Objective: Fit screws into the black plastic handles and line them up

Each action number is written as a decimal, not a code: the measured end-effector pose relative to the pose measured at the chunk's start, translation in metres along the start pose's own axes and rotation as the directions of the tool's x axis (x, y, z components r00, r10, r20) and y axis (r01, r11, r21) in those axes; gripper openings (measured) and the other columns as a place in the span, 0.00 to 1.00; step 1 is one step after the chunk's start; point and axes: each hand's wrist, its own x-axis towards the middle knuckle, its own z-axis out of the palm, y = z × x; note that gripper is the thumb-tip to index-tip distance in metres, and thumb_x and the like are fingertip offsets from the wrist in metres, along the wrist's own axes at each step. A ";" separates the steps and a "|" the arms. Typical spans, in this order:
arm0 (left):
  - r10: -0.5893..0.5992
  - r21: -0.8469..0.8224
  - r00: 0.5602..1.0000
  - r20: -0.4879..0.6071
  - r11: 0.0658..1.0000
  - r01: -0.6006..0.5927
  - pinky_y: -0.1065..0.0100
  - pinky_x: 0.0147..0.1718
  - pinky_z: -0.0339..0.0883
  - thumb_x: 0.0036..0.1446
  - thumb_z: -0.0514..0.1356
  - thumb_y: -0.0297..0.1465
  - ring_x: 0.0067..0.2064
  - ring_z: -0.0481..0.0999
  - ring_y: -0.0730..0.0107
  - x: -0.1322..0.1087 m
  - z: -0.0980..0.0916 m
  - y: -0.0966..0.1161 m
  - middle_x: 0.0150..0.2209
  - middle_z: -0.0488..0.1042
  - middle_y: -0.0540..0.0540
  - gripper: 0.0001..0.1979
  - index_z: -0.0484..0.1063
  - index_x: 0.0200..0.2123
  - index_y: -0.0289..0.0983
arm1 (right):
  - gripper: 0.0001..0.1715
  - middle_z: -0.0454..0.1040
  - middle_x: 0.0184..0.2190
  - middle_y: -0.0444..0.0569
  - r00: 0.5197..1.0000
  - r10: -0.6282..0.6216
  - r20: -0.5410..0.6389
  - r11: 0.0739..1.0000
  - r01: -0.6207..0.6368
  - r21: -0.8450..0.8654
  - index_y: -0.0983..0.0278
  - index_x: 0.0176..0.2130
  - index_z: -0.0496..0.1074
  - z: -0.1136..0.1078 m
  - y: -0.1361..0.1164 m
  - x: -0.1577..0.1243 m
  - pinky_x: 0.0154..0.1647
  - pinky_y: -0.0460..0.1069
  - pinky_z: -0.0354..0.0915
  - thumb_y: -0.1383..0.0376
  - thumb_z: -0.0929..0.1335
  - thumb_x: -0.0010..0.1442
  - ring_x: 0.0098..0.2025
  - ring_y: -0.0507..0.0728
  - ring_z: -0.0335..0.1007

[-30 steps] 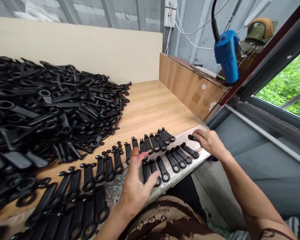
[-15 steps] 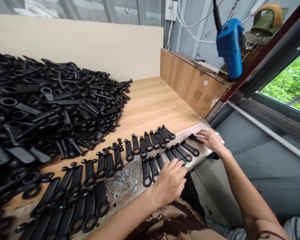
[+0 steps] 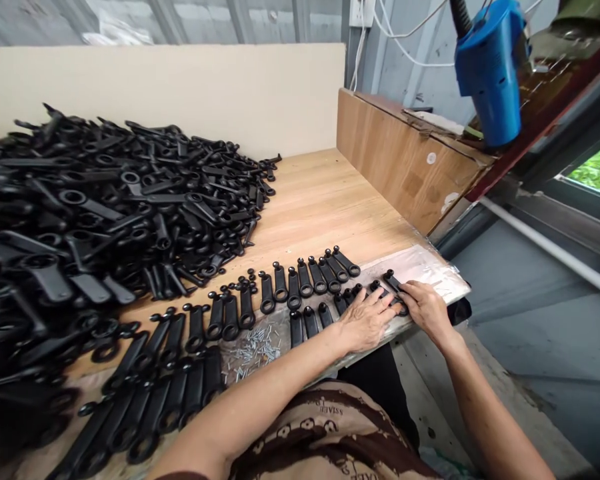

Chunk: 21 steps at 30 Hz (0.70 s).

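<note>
Handles [image 3: 293, 287] lined up near, left pile [image 3: 190, 220] to go, left hand [image 3: 366, 320] fingers apart, right hand [image 3: 427, 309] fingers I can't tell.

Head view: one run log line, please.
left hand: spread over black ring-ended levers; right hand: at rightmost lever; silver metal pins: loose, left of hands

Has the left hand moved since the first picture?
Yes. Judged against the small metal pins, the left hand has moved to the right, farther away from them.
</note>
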 end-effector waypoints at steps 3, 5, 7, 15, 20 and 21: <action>-0.004 -0.004 1.000 0.004 1.000 0.004 0.45 0.53 0.52 0.59 0.48 0.30 0.60 0.55 0.54 -0.004 0.001 -0.002 0.58 0.61 0.42 0.22 0.56 0.57 0.37 | 0.17 0.74 0.37 0.52 1.000 0.011 -0.022 0.999 -0.012 -0.032 0.64 0.40 0.74 0.003 -0.005 -0.003 0.40 0.51 0.63 0.62 0.59 0.61 0.39 0.59 0.68; -0.005 -0.008 1.000 0.002 1.000 0.005 0.46 0.53 0.53 0.59 0.48 0.29 0.60 0.55 0.55 -0.006 0.000 -0.003 0.58 0.61 0.42 0.21 0.56 0.57 0.37 | 0.17 0.74 0.38 0.53 0.999 0.003 -0.043 0.999 -0.004 -0.032 0.65 0.39 0.74 0.004 -0.006 -0.004 0.40 0.51 0.63 0.62 0.59 0.61 0.39 0.59 0.68; -0.007 -0.014 1.000 -0.005 1.000 0.007 0.47 0.53 0.53 0.58 0.49 0.29 0.60 0.56 0.55 -0.008 0.000 -0.003 0.57 0.62 0.42 0.21 0.56 0.56 0.37 | 0.17 0.74 0.38 0.53 0.999 -0.012 -0.051 1.000 0.011 -0.025 0.64 0.39 0.75 0.005 -0.008 -0.004 0.40 0.51 0.63 0.62 0.59 0.61 0.39 0.59 0.68; -0.007 -0.051 1.000 -0.024 0.999 0.005 0.49 0.53 0.54 0.58 0.48 0.27 0.59 0.57 0.53 -0.015 -0.004 -0.004 0.57 0.62 0.42 0.21 0.58 0.56 0.37 | 0.17 0.73 0.40 0.52 0.999 -0.053 0.000 0.999 0.053 0.000 0.62 0.40 0.75 -0.001 -0.021 -0.006 0.41 0.51 0.64 0.59 0.60 0.62 0.40 0.58 0.68; 0.018 -0.054 1.000 -0.006 0.998 -0.019 0.49 0.54 0.53 0.58 0.48 0.27 0.58 0.58 0.54 -0.022 -0.007 -0.007 0.58 0.61 0.42 0.22 0.58 0.56 0.39 | 0.17 0.70 0.45 0.54 0.993 -0.115 0.028 0.993 0.114 0.013 0.62 0.39 0.75 -0.012 -0.019 -0.015 0.44 0.53 0.64 0.57 0.61 0.61 0.44 0.59 0.67; 0.013 -0.050 1.000 -0.003 0.999 -0.013 0.50 0.54 0.53 0.58 0.48 0.27 0.58 0.58 0.54 -0.023 -0.009 -0.007 0.58 0.61 0.42 0.21 0.58 0.56 0.40 | 0.16 0.70 0.46 0.54 0.990 -0.131 0.044 0.991 0.131 0.016 0.62 0.39 0.74 -0.013 -0.016 -0.017 0.45 0.54 0.64 0.57 0.62 0.60 0.45 0.60 0.66</action>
